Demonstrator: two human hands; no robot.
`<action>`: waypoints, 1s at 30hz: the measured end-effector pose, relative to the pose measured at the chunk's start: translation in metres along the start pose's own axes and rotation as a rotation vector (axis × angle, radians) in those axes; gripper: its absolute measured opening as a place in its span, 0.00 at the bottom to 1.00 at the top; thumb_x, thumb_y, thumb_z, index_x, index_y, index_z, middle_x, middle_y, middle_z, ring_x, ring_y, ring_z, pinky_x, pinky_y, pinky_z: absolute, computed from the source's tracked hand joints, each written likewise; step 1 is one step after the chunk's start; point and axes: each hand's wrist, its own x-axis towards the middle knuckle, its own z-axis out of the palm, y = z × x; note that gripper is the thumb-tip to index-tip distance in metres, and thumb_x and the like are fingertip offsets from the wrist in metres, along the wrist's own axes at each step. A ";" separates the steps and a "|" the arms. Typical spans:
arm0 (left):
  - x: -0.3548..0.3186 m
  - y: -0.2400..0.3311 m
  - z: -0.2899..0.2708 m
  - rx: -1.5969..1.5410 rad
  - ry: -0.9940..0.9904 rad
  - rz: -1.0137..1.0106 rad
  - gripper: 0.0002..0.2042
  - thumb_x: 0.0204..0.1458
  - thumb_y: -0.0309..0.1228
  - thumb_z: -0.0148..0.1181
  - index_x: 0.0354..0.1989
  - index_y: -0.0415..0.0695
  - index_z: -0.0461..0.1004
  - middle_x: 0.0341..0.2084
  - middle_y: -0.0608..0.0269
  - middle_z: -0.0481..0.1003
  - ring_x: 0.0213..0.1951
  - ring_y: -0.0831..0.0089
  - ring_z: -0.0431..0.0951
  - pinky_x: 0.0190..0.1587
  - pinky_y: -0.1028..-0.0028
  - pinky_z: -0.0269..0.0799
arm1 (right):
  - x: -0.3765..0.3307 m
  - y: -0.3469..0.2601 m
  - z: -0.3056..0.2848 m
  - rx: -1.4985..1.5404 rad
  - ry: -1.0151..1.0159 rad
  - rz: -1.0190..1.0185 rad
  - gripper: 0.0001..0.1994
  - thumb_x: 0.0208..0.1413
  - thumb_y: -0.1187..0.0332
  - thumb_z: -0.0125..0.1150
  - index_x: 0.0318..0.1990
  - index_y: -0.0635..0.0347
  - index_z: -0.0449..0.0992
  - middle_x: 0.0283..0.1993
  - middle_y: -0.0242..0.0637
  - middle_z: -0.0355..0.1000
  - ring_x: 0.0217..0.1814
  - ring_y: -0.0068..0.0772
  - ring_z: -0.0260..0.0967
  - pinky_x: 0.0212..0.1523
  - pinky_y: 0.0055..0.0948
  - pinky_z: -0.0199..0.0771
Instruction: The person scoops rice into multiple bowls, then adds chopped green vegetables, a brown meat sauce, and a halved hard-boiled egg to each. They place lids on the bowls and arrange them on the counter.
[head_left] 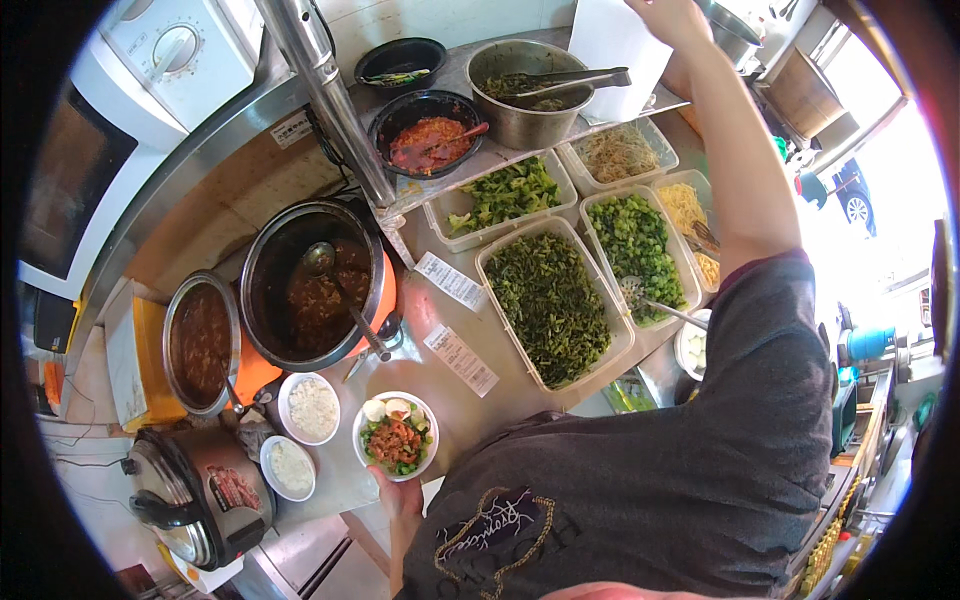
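Person's L hand (402, 492) is gripping a white bowl (428, 460) by its near side, thumb up at the rim & fingers mostly hidden under; the bowl is sitting at/over the near edge of the steel counter (495, 395), can't tell if it's touching. In it, a red-orange minced topping (393, 438) is lying over chopped greens, w/ pale egg pcs (376, 409) resting at the far side. R hand (665, 12) is reaching far up past the steel pot (525, 122), running out at the top edge, so can't tell if it's spread or pinching. Tongs (590, 78) are lying across that pot; a black bowl w/ red sauce (377, 140) is standing just L of it. Below, a tub of dark chopped greens (603, 353) & a tub of lighter greens (680, 255) w/ a slotted spoon (678, 315) are sitting side by side. L of the held bowl, two white rice bowls (335, 425) are standing near an elec. cooker (195, 500); behind them, an orange stew pot (383, 290) is holding a ladle (350, 305). Two paper slips (461, 360) are lying btwn pot & tubs.
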 end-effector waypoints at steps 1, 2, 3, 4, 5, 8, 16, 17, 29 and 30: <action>0.002 -0.007 -0.006 -0.042 0.109 -0.025 0.33 0.61 0.55 0.40 0.70 0.47 0.49 0.68 0.60 0.54 0.68 0.60 0.55 0.69 0.55 0.50 | 0.016 0.021 0.002 -0.177 -0.210 0.052 0.13 0.46 0.57 0.61 0.31 0.57 0.82 0.34 0.44 0.79 0.40 0.40 0.77 0.42 0.37 0.75; 0.003 -0.012 -0.010 -0.028 0.148 -0.022 0.33 0.62 0.54 0.39 0.70 0.47 0.49 0.68 0.60 0.55 0.68 0.60 0.56 0.69 0.55 0.50 | 0.028 0.038 0.005 -0.132 -0.233 0.002 0.14 0.46 0.56 0.61 0.32 0.56 0.82 0.36 0.44 0.79 0.41 0.40 0.77 0.44 0.37 0.75; 0.004 -0.016 -0.013 0.018 0.110 -0.021 0.33 0.62 0.54 0.39 0.70 0.47 0.50 0.68 0.60 0.55 0.67 0.59 0.56 0.69 0.55 0.51 | 0.035 0.052 0.008 -0.088 -0.255 -0.048 0.15 0.45 0.55 0.60 0.33 0.55 0.82 0.37 0.45 0.78 0.43 0.40 0.76 0.45 0.36 0.74; 0.005 -0.019 -0.014 0.039 0.117 -0.013 0.32 0.62 0.54 0.38 0.69 0.47 0.50 0.68 0.60 0.56 0.67 0.59 0.56 0.69 0.55 0.51 | 0.040 0.061 0.010 -0.045 -0.278 -0.096 0.15 0.45 0.55 0.60 0.34 0.54 0.83 0.39 0.45 0.78 0.44 0.39 0.76 0.47 0.36 0.74; 0.007 -0.019 -0.015 0.003 0.188 -0.008 0.32 0.63 0.53 0.38 0.69 0.46 0.50 0.67 0.59 0.56 0.67 0.59 0.57 0.68 0.55 0.52 | 0.044 0.068 0.010 -0.073 -0.300 -0.081 0.16 0.45 0.55 0.60 0.35 0.54 0.83 0.40 0.45 0.78 0.46 0.39 0.75 0.48 0.36 0.73; 0.016 -0.015 -0.014 0.079 0.111 -0.001 0.31 0.63 0.52 0.38 0.69 0.44 0.51 0.67 0.58 0.56 0.67 0.58 0.57 0.68 0.54 0.54 | 0.054 0.069 -0.001 -0.152 -0.315 -0.081 0.16 0.46 0.55 0.59 0.38 0.53 0.83 0.42 0.43 0.78 0.48 0.37 0.74 0.50 0.34 0.72; 0.029 -0.019 -0.031 0.206 0.432 0.082 0.31 0.66 0.53 0.32 0.63 0.37 0.59 0.61 0.56 0.64 0.63 0.66 0.62 0.65 0.65 0.56 | -0.121 -0.009 -0.009 0.462 0.225 -0.391 0.15 0.52 0.62 0.60 0.46 0.54 0.78 0.39 0.33 0.73 0.40 0.26 0.69 0.42 0.26 0.70; 0.030 -0.021 -0.034 0.253 0.482 0.132 0.30 0.67 0.51 0.31 0.63 0.36 0.59 0.60 0.56 0.65 0.62 0.68 0.63 0.65 0.66 0.56 | -0.171 -0.028 0.003 0.598 0.172 -0.397 0.15 0.53 0.63 0.60 0.47 0.55 0.78 0.39 0.32 0.73 0.40 0.24 0.68 0.41 0.25 0.70; 0.042 -0.001 -0.037 0.642 0.453 0.281 0.26 0.67 0.49 0.35 0.54 0.38 0.68 0.41 0.61 0.74 0.43 0.75 0.73 0.47 0.75 0.70 | -0.529 -0.278 0.256 1.133 -1.292 0.542 0.23 0.55 0.63 0.65 0.57 0.61 0.71 0.44 0.32 0.75 0.43 0.23 0.71 0.42 0.22 0.72; 0.041 0.000 -0.037 0.614 0.470 0.259 0.24 0.66 0.47 0.41 0.54 0.37 0.68 0.43 0.59 0.74 0.46 0.73 0.73 0.50 0.74 0.69 | -0.533 -0.281 0.259 1.188 -1.348 0.518 0.24 0.53 0.60 0.66 0.56 0.59 0.72 0.52 0.42 0.72 0.51 0.31 0.70 0.52 0.28 0.70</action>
